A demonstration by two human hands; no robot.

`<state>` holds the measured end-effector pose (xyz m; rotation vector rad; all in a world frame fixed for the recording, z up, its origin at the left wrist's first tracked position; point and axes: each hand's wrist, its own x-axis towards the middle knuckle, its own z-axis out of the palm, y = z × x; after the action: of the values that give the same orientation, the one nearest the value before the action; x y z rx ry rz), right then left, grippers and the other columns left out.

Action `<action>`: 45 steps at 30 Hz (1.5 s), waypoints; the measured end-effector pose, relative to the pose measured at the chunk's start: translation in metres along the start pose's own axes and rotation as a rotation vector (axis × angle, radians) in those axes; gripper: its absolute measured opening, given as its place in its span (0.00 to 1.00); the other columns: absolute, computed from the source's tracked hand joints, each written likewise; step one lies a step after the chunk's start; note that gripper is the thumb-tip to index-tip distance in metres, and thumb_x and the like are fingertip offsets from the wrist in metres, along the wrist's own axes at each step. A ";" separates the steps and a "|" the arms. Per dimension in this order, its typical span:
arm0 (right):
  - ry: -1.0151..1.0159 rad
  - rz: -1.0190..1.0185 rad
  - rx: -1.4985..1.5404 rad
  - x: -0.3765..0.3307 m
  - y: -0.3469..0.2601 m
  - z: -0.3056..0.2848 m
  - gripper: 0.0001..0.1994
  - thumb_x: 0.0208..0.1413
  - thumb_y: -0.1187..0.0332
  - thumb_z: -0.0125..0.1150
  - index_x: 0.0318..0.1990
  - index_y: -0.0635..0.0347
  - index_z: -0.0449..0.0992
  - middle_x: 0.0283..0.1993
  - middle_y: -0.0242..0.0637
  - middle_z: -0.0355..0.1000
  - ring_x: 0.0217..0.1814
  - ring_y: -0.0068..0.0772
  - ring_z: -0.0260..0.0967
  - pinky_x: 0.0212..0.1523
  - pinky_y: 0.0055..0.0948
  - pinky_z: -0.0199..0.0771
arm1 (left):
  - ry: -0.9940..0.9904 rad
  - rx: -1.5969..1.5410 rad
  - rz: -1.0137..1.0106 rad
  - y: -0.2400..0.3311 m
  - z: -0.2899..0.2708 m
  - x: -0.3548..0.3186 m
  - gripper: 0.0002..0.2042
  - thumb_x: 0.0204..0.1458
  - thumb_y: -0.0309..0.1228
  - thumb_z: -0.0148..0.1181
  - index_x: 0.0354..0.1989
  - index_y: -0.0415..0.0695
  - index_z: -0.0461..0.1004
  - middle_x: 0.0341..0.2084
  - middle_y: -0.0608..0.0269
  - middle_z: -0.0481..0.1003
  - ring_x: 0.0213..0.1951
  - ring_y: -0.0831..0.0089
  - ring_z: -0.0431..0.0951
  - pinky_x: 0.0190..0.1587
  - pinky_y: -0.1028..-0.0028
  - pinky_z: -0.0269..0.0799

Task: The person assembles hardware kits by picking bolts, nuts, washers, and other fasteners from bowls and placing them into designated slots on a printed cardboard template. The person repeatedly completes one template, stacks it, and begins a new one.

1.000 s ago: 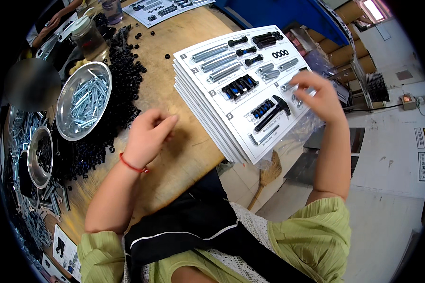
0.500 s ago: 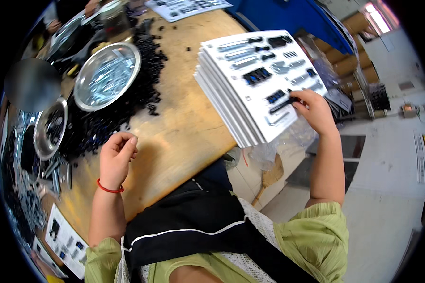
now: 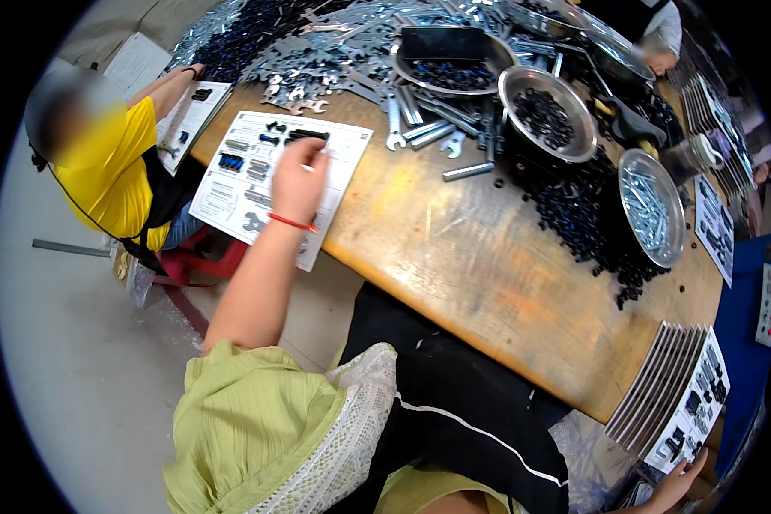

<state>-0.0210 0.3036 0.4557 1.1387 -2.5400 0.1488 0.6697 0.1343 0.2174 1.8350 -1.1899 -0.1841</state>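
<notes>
Over a white card (image 3: 341, 163) bearing black, blue and silver hardware shapes, my left hand (image 3: 300, 180) is closed, its fingertips near the black pieces at the card's top. What the fingers pinch, if anything, is hidden. The card lies at the table's left edge and partly overhangs it. At the lower right, my right hand (image 3: 681, 481) touches the near edge of the top card of a stack of cards (image 3: 660, 385). Its thumb and fingers show apart, with nothing plainly held; the picture's rim cuts off part of that arm.
Open-end wrenches (image 3: 394, 120), metal tubes (image 3: 469, 171) and small black parts (image 3: 565, 218) cover the table's far side. Steel bowls hold black parts (image 3: 544, 118) and silver pieces (image 3: 647, 206). A co-worker in yellow (image 3: 111, 188) sits left; another person's hand (image 3: 662, 62) shows far right.
The view has swung left, bringing the wrenches and yellow-clad co-worker into sight. My left hand is now over the left card; my right hand stays by the stack, at its top card's near edge.
</notes>
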 end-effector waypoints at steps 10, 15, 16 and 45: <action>-0.216 -0.325 0.451 -0.005 -0.059 0.067 0.28 0.62 0.74 0.51 0.70 0.47 0.60 0.34 0.34 0.66 0.30 0.24 0.60 0.33 0.27 0.66 | -0.026 0.839 -0.539 -0.292 -0.195 0.101 0.23 0.60 0.43 0.42 0.46 0.34 0.75 0.44 0.39 0.77 0.49 0.44 0.76 0.52 0.55 0.71; -0.279 -0.357 0.487 -0.044 -0.085 0.075 0.29 0.57 0.79 0.54 0.68 0.52 0.62 0.32 0.33 0.66 0.29 0.23 0.60 0.32 0.25 0.66 | -0.158 0.678 -0.348 -0.290 -0.181 0.111 0.23 0.63 0.44 0.42 0.42 0.34 0.76 0.41 0.40 0.77 0.46 0.44 0.76 0.49 0.55 0.70; -0.330 -0.343 0.490 -0.049 -0.096 0.075 0.30 0.56 0.79 0.54 0.68 0.53 0.62 0.32 0.33 0.66 0.29 0.23 0.60 0.32 0.24 0.66 | -0.139 0.653 -0.321 -0.293 -0.185 0.108 0.23 0.63 0.44 0.42 0.42 0.34 0.75 0.41 0.40 0.77 0.46 0.44 0.76 0.49 0.55 0.70; -0.706 -0.828 0.680 -0.152 -0.221 0.123 0.26 0.50 0.71 0.64 0.59 0.55 0.69 0.36 0.42 0.74 0.34 0.44 0.73 0.38 0.38 0.73 | -0.018 0.431 -0.204 -0.175 -0.164 -0.030 0.19 0.63 0.40 0.46 0.38 0.33 0.76 0.34 0.40 0.78 0.39 0.45 0.78 0.43 0.57 0.71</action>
<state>0.2027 0.2334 0.2761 2.8202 -2.2996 0.4806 0.8578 0.2787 0.1704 2.3381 -1.1128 -0.0595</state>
